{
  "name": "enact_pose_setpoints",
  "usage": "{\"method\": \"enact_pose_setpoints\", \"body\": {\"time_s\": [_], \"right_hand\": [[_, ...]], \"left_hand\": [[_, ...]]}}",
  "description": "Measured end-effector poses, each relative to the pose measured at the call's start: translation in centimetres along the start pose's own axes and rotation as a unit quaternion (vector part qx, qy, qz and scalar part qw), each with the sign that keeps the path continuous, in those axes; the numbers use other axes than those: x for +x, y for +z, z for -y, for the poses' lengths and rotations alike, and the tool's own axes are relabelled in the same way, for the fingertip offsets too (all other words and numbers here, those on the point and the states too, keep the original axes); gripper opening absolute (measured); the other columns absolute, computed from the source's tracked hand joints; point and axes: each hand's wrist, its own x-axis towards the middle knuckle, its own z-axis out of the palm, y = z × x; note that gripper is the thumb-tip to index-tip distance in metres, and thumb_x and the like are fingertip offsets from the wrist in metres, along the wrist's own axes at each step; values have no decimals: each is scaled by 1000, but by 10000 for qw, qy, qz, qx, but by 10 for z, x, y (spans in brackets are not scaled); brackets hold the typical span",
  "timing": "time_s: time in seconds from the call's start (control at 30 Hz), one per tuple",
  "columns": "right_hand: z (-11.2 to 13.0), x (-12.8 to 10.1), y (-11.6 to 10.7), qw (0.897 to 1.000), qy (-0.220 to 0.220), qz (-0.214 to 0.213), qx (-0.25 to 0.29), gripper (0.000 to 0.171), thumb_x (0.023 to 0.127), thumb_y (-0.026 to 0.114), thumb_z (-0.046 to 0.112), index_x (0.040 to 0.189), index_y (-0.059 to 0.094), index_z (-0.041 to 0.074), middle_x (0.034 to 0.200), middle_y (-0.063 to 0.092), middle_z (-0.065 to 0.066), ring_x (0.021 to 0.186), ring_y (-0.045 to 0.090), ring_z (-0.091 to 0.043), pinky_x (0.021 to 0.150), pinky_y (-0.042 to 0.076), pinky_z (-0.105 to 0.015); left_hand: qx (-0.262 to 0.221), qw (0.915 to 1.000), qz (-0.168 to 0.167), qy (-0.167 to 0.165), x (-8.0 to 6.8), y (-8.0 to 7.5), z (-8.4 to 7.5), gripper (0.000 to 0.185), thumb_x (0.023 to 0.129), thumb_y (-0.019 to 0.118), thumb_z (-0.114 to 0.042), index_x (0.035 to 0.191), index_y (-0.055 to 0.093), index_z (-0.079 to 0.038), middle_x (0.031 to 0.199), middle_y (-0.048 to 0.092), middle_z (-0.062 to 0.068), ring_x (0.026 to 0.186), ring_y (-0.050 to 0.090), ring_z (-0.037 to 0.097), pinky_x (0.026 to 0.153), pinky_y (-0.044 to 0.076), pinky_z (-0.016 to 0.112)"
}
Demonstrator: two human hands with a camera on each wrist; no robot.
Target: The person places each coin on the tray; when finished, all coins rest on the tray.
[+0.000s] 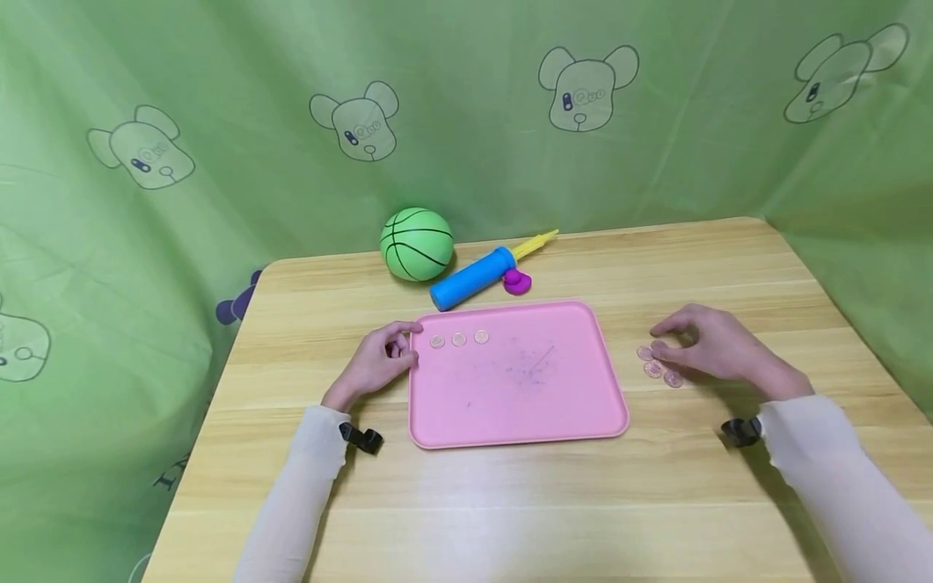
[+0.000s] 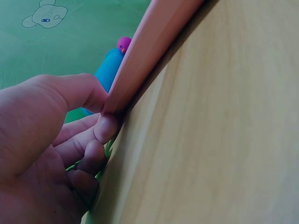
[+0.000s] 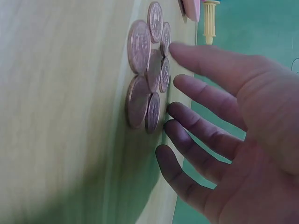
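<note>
The pink tray [image 1: 519,413] lies flat near the middle of the wooden table [image 1: 510,518], its long axis running left to right across the table and its short sides facing the two hands. Inside it, three coins [image 1: 458,340] lie flat in a single row toward the far left corner; the row is roughly parallel to the far rim, and the coins are spaced slightly apart. The left hand [image 1: 379,356] is clamped on the left rim of the tray, gripping it between thumb and index finger; its remaining fingers are curled. The right hand [image 1: 717,344] is at the loose coins [image 1: 653,369], which lie flat on the table to the right of the tray in a close cluster; the right wrist view shows seven. The right hand's fingers are spread and slightly bent, with a clear gap between thumb and index finger, and it holds nothing. The thumb tip is at the cluster's edge; whether it touches a coin cannot be determined. The hands are well apart, on opposite sides of the tray. Beyond the tray, a blue pump [image 1: 472,279] lies diagonally, yellow end pointing far right, between a green ball [image 1: 417,244] and a magenta toy duck [image 1: 517,282].
</note>
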Motion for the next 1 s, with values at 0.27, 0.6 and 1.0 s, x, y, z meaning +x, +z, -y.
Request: {"method": "enact_pose_setpoints", "body": {"time_s": [0.27, 0.6, 1.0], "right_hand": [[-3, 3, 0, 9999, 45, 94, -83, 27, 93, 87, 23, 113, 81, 5, 124, 75, -22, 120, 67, -47, 106, 47, -73], [-10, 10, -1, 9989, 280, 379, 58, 28, 95, 85, 24, 110, 75, 1, 114, 73, -20, 112, 65, -41, 104, 48, -65], [-6, 13, 6, 9960, 308, -184, 812, 23, 98, 81, 15, 118, 76, 5, 108, 78, -12, 90, 66, -2, 81, 52, -13]], "left_hand": [[-8, 10000, -16, 19, 0, -1, 1, 48, 96, 74, -1, 143, 67, -4, 91, 64, 6, 81, 54, 18, 74, 46, 23], [-26, 10000, -5, -1, -1, 0, 1, 48, 96, 74, -2, 143, 67, -3, 92, 65, 7, 81, 54, 18, 74, 45, 23], [13, 10000, 17, 10, 1, -2, 2, 49, 96, 74, -4, 144, 67, -4, 92, 65, 4, 82, 55, 16, 74, 46, 23]]}}
